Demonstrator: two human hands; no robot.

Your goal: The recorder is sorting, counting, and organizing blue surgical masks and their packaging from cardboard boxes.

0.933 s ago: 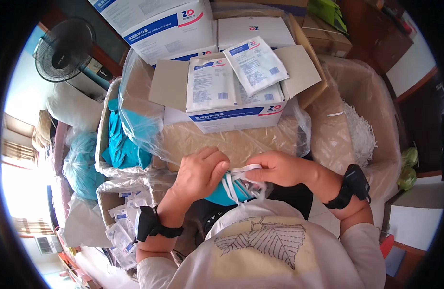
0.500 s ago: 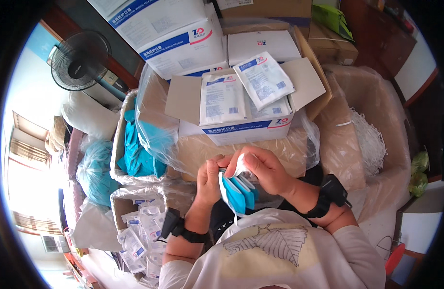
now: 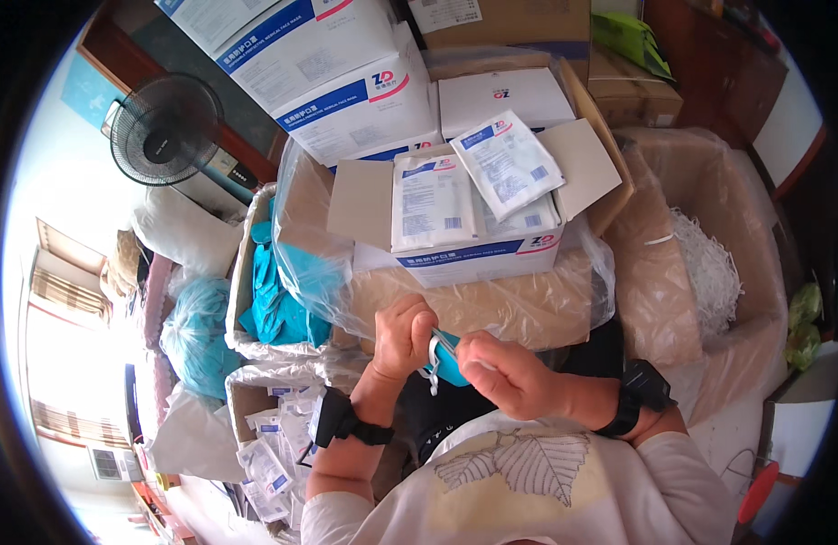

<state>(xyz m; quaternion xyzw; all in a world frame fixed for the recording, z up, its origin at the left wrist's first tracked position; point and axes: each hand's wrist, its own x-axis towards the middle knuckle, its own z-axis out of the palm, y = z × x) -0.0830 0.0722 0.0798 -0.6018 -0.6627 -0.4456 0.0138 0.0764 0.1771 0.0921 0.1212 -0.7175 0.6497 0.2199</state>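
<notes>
One blue mask [image 3: 450,363] between two hands [image 3: 455,356]

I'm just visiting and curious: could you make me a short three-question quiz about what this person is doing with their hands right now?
1. True or false: both hands grip the folded blue face mask.
2. What lies on top of the open white carton? A) sealed flat packets B) scissors C) gloves
3. On which side of the person does the black fan stand?

Key:
1. True: left hand and right hand pinch it together, white ear loops dangling.
2. A
3. The left, further back.
</notes>
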